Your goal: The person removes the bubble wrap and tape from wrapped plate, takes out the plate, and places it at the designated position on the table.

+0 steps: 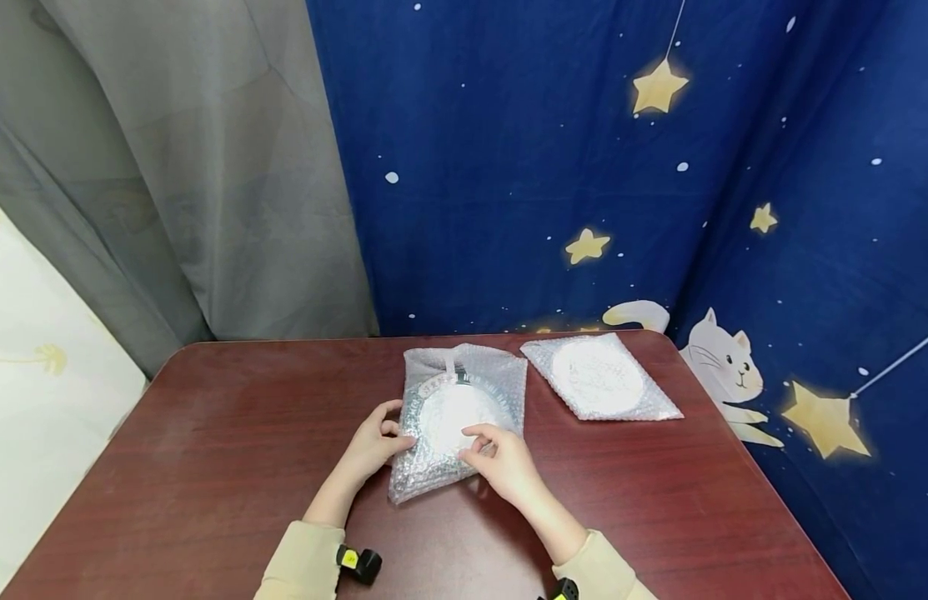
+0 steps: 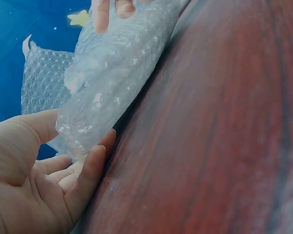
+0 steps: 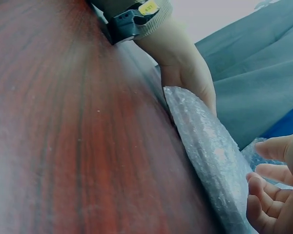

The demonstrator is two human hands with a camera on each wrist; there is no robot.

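Observation:
A bubble-wrap bag [image 1: 464,417] lies at the middle of the table, a round pale disc with a dark printed rim showing through it. My left hand [image 1: 373,446] grips the bag's left edge. In the left wrist view, the left thumb lies over the bubble wrap [image 2: 112,87] and the fingers go under its edge. Over the bag's lower right part is my right hand [image 1: 501,467], thumb and forefinger apart and loosely bent. The right wrist view has this right hand [image 3: 278,185] beside the bag's edge; whether it touches the wrap is hard to tell.
A second bubble-wrap package [image 1: 599,377] with a round white shape inside lies at the back right of the reddish-brown table [image 1: 231,467]. Grey and blue star-patterned curtains [image 1: 509,167] hang behind the table's far edge.

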